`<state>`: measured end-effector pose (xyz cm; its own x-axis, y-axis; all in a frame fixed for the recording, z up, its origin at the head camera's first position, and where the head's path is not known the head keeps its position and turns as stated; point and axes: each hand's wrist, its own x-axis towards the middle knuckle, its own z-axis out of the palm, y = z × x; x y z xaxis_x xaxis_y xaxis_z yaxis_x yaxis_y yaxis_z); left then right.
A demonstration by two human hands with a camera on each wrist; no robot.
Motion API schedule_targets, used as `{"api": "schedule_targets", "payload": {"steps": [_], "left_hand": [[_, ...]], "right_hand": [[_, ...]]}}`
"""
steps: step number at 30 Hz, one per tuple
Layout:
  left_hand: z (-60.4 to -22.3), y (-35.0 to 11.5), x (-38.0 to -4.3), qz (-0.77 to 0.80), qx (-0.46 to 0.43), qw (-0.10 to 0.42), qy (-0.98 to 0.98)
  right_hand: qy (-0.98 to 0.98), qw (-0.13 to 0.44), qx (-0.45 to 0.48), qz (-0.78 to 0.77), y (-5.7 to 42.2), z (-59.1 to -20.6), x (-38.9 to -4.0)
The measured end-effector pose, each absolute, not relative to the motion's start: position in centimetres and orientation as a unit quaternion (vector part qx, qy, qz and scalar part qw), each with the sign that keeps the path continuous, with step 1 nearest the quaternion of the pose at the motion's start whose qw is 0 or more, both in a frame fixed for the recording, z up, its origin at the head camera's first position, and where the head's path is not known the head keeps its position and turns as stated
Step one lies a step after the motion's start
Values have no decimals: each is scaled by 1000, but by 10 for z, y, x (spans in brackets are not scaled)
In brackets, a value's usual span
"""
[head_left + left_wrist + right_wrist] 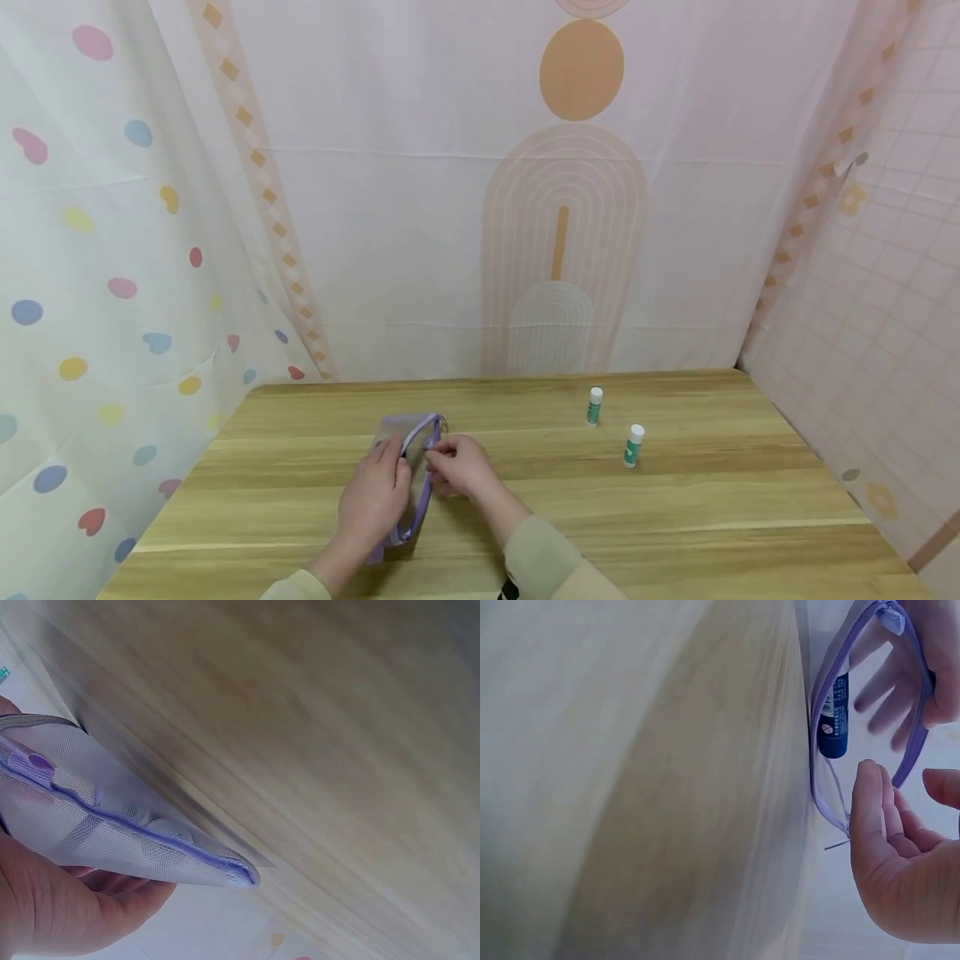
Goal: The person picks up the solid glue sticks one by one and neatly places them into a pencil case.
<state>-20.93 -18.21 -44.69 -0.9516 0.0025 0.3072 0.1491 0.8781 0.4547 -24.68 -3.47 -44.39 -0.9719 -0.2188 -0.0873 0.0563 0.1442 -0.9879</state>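
Observation:
A translucent mesh zip pouch [417, 500] with a purple zip edge stands gaping on the table's left half. My left hand [375, 492] grips its left side; in the right wrist view, the thumb lies at the rim and the fingers show through the mesh. In that same view, my right hand [907, 862] has its fingertips right at the opposite rim, thumb apart from the fingers. A dark blue tube [834, 724] with white print appears inside the loop of the rim. The purple zip pull [891, 620] sits near the top there.
Two small white-capped tubes with green labels stand to the right on the wooden table [720, 500]: one farther back [594, 408], one nearer [633, 447]. Patterned cloth curtains [405, 250] hang behind and on both sides.

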Motion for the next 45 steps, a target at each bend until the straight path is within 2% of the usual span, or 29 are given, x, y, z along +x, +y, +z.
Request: {"api": "schedule_targets", "payload": {"steps": [9,25,45], "left_hand": [[-448,-183,-210,-243,-38,152,-957],[-451,-183,-211,-244,-45,170,-954],[-448,-182,-208,-241,-46,160,-956]], "right_hand": [[759,55,-99,-641,-25,-442,-242],[749,69,-130,-646,5,-431,-232],[757,39,-155,-634,58,-418,-222]]}}
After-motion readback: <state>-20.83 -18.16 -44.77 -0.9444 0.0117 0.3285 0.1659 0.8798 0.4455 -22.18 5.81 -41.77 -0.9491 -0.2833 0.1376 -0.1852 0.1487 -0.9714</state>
